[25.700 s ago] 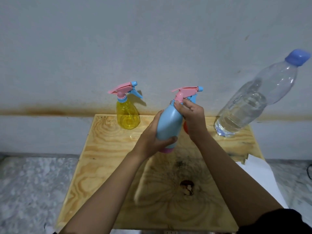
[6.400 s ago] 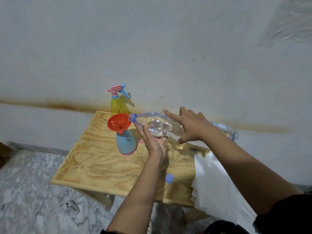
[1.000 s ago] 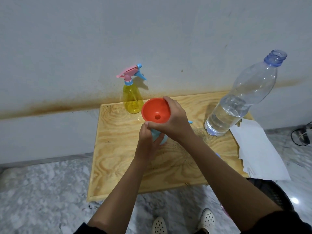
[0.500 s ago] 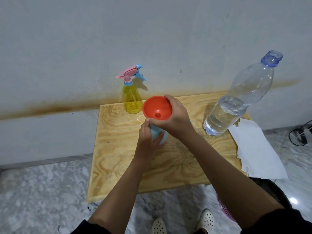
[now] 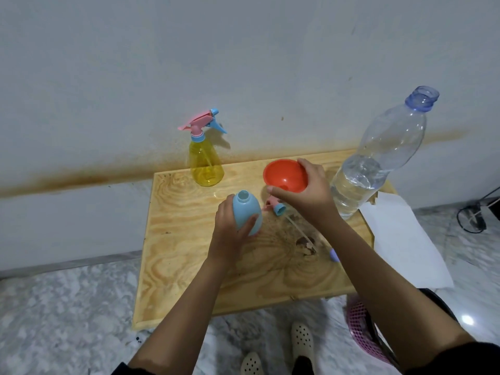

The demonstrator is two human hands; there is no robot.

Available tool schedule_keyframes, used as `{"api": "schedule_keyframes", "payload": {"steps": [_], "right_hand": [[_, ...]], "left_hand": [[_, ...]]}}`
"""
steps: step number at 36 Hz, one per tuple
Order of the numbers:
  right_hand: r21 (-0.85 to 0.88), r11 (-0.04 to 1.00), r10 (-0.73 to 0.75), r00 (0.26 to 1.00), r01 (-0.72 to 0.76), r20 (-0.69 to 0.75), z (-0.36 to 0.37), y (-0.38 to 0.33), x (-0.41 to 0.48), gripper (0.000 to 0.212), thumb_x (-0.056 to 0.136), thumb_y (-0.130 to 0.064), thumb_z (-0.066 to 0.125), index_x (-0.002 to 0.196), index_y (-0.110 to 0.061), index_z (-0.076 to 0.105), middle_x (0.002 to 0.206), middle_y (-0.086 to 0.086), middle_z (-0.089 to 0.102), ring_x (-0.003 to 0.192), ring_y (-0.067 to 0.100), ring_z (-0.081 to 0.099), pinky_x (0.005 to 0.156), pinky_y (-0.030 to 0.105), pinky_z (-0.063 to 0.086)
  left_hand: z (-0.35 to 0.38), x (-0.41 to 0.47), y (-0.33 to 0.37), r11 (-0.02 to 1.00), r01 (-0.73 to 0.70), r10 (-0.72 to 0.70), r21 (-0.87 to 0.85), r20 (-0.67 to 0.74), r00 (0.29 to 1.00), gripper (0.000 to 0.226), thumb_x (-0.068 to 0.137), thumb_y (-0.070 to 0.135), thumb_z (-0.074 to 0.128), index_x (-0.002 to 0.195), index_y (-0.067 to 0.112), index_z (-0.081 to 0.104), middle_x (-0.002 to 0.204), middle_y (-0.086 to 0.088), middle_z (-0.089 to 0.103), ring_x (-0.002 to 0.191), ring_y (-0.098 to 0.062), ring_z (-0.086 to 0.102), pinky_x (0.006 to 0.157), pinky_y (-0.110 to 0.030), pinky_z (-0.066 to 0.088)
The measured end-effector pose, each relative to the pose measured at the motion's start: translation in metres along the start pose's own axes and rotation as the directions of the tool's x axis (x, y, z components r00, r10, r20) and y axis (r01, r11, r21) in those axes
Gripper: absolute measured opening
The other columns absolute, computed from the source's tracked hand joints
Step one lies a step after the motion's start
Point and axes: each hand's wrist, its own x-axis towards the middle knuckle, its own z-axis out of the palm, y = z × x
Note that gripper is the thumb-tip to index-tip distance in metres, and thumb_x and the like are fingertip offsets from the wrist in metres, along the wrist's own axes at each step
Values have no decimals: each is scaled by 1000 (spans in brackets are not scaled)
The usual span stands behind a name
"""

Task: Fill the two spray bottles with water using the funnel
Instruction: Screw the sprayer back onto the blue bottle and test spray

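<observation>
At bench (image 5: 189, 266) centre, left hand (image 5: 230, 231) grips uncapped pale-blue plastic spray bottle (image 5: 247, 209) steady; right hand (image 5: 311, 196), at its 2 o'clock, holds orange plastic funnel (image 5: 284, 175) clear.

Home interior, informal work corner. A low plywood table (image 5: 184, 266) stands beneath the left hand (image 5: 230, 228) gripping the blue bottle (image 5: 247, 212), against a plain painted wall (image 5: 243, 50) with a rust-coloured stain band (image 5: 81, 180) behind the grip. Marbled floor tiles (image 5: 54, 307) lie below it. 2 white clogs (image 5: 303, 339) and a pink plastic basket (image 5: 359, 326) lie nearer the person. Paper sheets (image 5: 400, 239) and a cable (image 5: 476, 220) lie to its right.
</observation>
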Motion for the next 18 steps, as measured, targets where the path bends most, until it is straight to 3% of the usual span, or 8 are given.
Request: {"api": "schedule_keyframes", "payload": {"steps": [2, 5, 8, 12, 18], "right_hand": [[-112, 993, 31, 999, -28, 17, -6, 18, 2, 97, 66, -40, 82, 144, -13, 29, 135, 6, 35, 111, 14, 40, 85, 21, 35], [-242, 969, 69, 996, -55, 48, -5, 45, 7, 104, 67, -32, 83, 146, -5, 22, 137, 13, 34, 124, 25, 38, 91, 24, 34], [-355, 934, 70, 996, -48, 49, 4, 65, 12, 103, 67, -27, 83, 143, 4, 21, 134, 20, 37, 125, 30, 37, 97, 29, 34], [-355, 925, 162, 985, -132, 55, 12, 79, 17, 104, 73, -30, 78, 146, 2, 12, 143, 20, 29, 131, 30, 33, 104, 33, 33], [-319, 933, 204, 974, -165, 93, 19, 92, 23, 102, 78, -31, 72, 148, -5, 2, 147, 17, 23, 135, 29, 28, 105, 37, 33]], "left_hand": [[1, 0, -1, 998, 42, -42, -43, -12, 999, 72, 83, 50, 62, 138, 10, 37, 128, -4, 48, 116, -19, 46, 94, -41, 47], [3, 0, -3, 993, 77, -81, -88, -40, 996, 67, 82, 37, 71, 137, 13, 41, 124, 1, 48, 114, -17, 48, 93, -42, 48], [3, 1, -4, 979, 146, -153, -139, -42, 987, 70, 78, 43, 72, 136, 17, 43, 124, 5, 48, 112, -13, 49, 92, -41, 50], [2, 3, -3, 957, 239, -238, -163, 22, 971, 87, 65, 65, 62, 138, 23, 39, 132, 4, 51, 117, -18, 51, 91, -43, 51], [1, -2, -3, 941, 261, -268, -213, -1, 963, 73, 80, 43, 71, 142, 27, 36, 137, 8, 47, 123, -12, 47, 98, -36, 47]]}}
